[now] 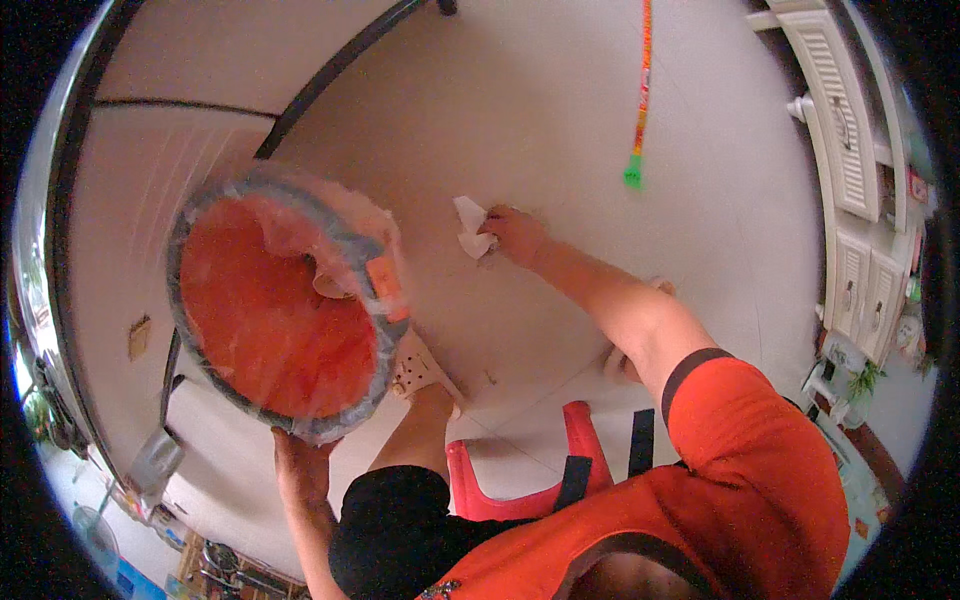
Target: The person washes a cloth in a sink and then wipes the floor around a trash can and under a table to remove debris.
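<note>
My left hand (pixel 306 457) grips the lower edge of a red trash bin (pixel 281 315), which is tilted so that its open mouth faces up toward the camera. A thin clear plastic bag lines the bin and folds over its rim, and a crumpled pale thing lies inside. My left fingers are mostly hidden behind the bin. Over the tiled floor, right of the bin, my right hand (pixel 516 234) has its fingers closed on a crumpled white tissue (pixel 474 229).
A stick with a patterned orange shaft and green end (pixel 633 172) lies on the floor (pixel 555 135). A red plastic stool (pixel 480 495) is beneath me. A dark-framed table (pixel 322 71) stands left, white louvred cabinets (pixel 840 120) right. My feet are in perforated clogs (pixel 412 367).
</note>
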`<state>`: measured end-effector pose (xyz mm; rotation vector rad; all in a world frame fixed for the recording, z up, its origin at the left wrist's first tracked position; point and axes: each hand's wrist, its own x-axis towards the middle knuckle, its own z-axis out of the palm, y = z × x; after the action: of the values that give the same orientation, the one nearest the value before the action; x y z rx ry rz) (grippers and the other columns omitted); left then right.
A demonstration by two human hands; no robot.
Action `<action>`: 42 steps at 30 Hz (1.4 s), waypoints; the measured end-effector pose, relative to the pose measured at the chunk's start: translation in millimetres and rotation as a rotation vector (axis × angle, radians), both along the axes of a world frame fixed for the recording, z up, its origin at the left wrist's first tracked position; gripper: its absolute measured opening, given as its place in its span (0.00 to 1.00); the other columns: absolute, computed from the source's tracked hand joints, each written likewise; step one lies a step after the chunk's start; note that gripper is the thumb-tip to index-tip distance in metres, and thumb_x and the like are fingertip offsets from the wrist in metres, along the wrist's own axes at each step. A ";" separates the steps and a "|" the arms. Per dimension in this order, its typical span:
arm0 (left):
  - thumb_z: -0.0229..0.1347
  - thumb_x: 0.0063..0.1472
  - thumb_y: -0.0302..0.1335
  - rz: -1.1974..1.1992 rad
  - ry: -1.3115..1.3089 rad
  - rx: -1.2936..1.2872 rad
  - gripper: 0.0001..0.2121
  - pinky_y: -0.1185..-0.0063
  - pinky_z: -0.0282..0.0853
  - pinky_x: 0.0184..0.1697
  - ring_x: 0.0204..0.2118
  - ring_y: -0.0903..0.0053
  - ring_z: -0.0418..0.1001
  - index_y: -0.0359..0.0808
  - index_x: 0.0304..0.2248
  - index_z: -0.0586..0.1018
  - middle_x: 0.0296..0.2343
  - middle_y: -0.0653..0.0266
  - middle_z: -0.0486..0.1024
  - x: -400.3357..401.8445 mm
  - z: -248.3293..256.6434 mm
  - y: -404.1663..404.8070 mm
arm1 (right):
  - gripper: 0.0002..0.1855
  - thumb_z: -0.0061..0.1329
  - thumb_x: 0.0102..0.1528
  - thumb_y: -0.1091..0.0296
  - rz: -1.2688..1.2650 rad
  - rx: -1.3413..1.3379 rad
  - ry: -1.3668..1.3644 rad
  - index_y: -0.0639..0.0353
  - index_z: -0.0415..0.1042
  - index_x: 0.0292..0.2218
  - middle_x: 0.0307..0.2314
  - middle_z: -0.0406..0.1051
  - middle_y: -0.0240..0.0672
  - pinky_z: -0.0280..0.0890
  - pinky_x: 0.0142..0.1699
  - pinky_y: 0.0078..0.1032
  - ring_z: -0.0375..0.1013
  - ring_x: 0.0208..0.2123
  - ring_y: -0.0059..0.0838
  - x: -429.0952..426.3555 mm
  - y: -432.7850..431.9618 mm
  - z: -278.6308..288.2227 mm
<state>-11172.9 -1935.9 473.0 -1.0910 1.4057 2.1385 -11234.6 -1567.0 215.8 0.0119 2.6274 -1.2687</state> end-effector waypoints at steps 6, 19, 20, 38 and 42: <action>0.40 0.54 0.36 -0.236 -0.121 -0.760 0.22 0.78 0.62 0.35 0.39 0.68 0.64 0.36 0.47 0.56 0.42 0.56 0.61 12.9 118.7 42.1 | 0.14 0.38 0.44 0.78 -0.437 0.167 0.176 0.61 0.65 0.35 0.34 0.62 0.45 0.57 0.41 0.33 0.61 0.37 0.43 17.8 91.4 3.6; 0.45 0.54 0.28 -0.691 0.245 -0.411 0.20 0.75 0.63 0.40 0.37 0.66 0.67 0.26 0.44 0.58 0.39 0.47 0.64 7.3 159.4 141.6 | 0.17 0.39 0.43 0.74 -0.360 0.109 0.089 0.59 0.62 0.39 0.35 0.62 0.46 0.57 0.42 0.32 0.61 0.38 0.43 34.4 5.6 -8.2; 0.45 0.53 0.26 -0.734 0.269 -0.463 0.19 0.75 0.62 0.41 0.38 0.67 0.66 0.26 0.44 0.58 0.39 0.47 0.63 8.5 159.2 140.2 | 0.17 0.39 0.44 0.73 -0.361 0.067 0.084 0.58 0.63 0.39 0.34 0.63 0.45 0.58 0.42 0.33 0.61 0.37 0.43 30.5 7.8 -1.0; 0.46 0.45 0.18 -1.312 0.562 -0.815 0.20 0.72 0.55 0.45 0.42 0.59 0.59 0.31 0.41 0.62 0.38 0.48 0.62 -74.3 -45.7 233.3 | 0.12 0.39 0.44 0.71 0.506 0.251 0.082 0.54 0.67 0.34 0.32 0.65 0.39 0.59 0.42 0.31 0.63 0.37 0.37 -14.1 23.2 1.5; 0.49 0.44 0.20 -1.185 0.592 -1.046 0.23 0.73 0.55 0.46 0.43 0.61 0.59 0.32 0.43 0.60 0.40 0.51 0.62 -89.4 -179.1 247.4 | 0.11 0.39 0.46 0.68 0.462 0.175 0.020 0.57 0.66 0.34 0.31 0.65 0.41 0.60 0.40 0.33 0.63 0.36 0.39 -14.2 8.4 8.6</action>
<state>-11262.3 -1688.4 293.9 0.3335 2.5898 0.7790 -11248.8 -1558.6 224.4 -0.5471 2.5390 -0.8836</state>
